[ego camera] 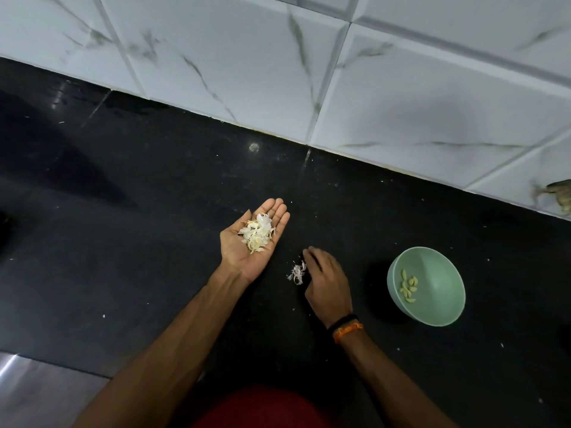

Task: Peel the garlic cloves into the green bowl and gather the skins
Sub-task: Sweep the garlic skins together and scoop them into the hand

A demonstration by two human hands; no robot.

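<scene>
A: How do the garlic skins look?

B: Thin, papery, white to pale cream flakes. The bigger heap (257,232) lies loose in the left hand (251,239), which is held palm up with fingers straight and together, cradling the heap without clasping it. That hand floats well to the left of the green bowl (438,273).

A: And the rest?

B: A small cluster of skins (297,272) sits on the black counter (123,242), between the left hand and the bowl. The right hand (327,285) rests palm down just beside it, on the bowl side, fingers bent toward the flakes. Whether its grip has hold of any skin I cannot tell; the fingertips are blurred.

A: The cloves?

B: Several peeled garlic cloves (408,285), pale yellow, lie inside the bowl on its left inner slope. The bowl stands on the counter just right of the right hand, not touching it.

A: Anything else around?

B: White specks are scattered over the counter round the bowl. A black and orange wristband (346,326) sits on the right wrist. Beyond the bowl runs a wall of white marbled tiles (401,103), and at the frame's edge past the bowl there is a brownish object (560,196) too cut off to name. Nothing lies between the small cluster and the bowl but the right hand itself.
</scene>
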